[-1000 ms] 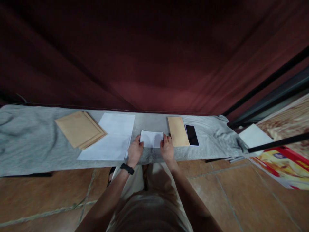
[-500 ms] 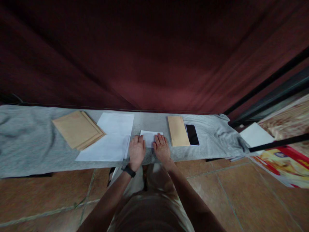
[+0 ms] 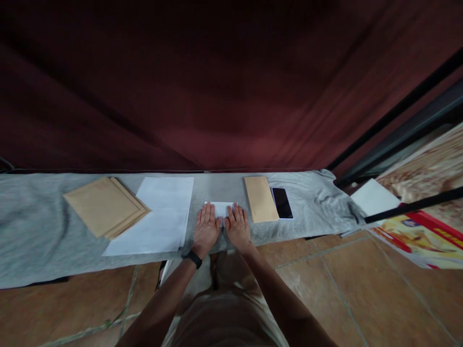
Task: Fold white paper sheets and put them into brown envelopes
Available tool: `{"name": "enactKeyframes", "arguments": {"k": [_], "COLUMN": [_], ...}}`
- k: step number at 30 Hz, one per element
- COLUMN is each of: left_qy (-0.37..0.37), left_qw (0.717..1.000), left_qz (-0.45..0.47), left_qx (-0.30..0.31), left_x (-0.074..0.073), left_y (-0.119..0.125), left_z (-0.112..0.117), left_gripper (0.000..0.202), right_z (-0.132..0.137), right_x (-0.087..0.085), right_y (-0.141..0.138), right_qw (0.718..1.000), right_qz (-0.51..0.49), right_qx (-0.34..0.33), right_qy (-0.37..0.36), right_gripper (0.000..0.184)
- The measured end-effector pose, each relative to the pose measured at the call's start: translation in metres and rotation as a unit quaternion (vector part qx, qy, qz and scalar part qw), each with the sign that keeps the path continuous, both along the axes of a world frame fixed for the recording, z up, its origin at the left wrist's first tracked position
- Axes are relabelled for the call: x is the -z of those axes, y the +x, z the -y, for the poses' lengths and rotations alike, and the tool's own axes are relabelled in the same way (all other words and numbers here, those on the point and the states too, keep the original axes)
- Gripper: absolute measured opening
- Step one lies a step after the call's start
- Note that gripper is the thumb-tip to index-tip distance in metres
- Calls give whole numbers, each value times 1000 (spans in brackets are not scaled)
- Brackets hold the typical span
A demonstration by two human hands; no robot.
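1. While both hands bear down on it, the small white paper (image 3: 221,208) lies flat near the front edge of the table (image 3: 311,207), straight ahead of the body. Only its middle and far edge show; the hands cover the rest.

2. Left hand (image 3: 207,229): palm down on the left part of the paper. Right hand (image 3: 238,229): same on the right part, mirrored. Thumbs point inward, near each other but apart.

3. Fingers (image 3: 206,212) on both sides are straight and extended, not curled. Nothing is pinched or gripped; contact is pressure from above. Reads like holding the paper flat, load split evenly so it doesn't skate on the soft cloth cover. How hard they press: cannot tell.

4. Just left of the left hand: large white sheets (image 3: 166,217), spread flat. Brown envelopes (image 3: 104,205) fan out in a stack beyond, one corner overlapping the sheets. Probably parked there to stay within left-hand reach.

5. Just right of the right hand: single brown envelope (image 3: 261,199), flat, apart from the stack. Phone (image 3: 282,202) beside it, dark screen up; cannot tell if their edges touch. Both sit outside the pressing area, so they likely don't interfere.

6. Farther out: dark red curtain (image 3: 224,96) behind the table, tiled floor (image 3: 300,284) below.
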State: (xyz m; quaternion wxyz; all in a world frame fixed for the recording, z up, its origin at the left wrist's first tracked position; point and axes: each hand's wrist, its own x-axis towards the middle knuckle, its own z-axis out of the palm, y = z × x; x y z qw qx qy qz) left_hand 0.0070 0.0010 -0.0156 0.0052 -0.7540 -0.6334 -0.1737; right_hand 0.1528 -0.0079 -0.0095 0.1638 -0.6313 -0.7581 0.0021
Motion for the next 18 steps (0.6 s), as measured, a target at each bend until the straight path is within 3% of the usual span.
{"name": "enactKeyframes", "arguments": {"k": [18], "left_qy": [-7], "left_qw": [1000], "left_qz": [-4], "left_qx": [-14], "left_x": [3], "left_y": [-1], "left_z": [0], "left_gripper": [63], "right_z": [-2], "right_x": [0], "right_y": [-2], "right_qw": [1000], "right_qz": [-18], "right_qx": [19], "right_qy": [5], "right_gripper": [50]}}
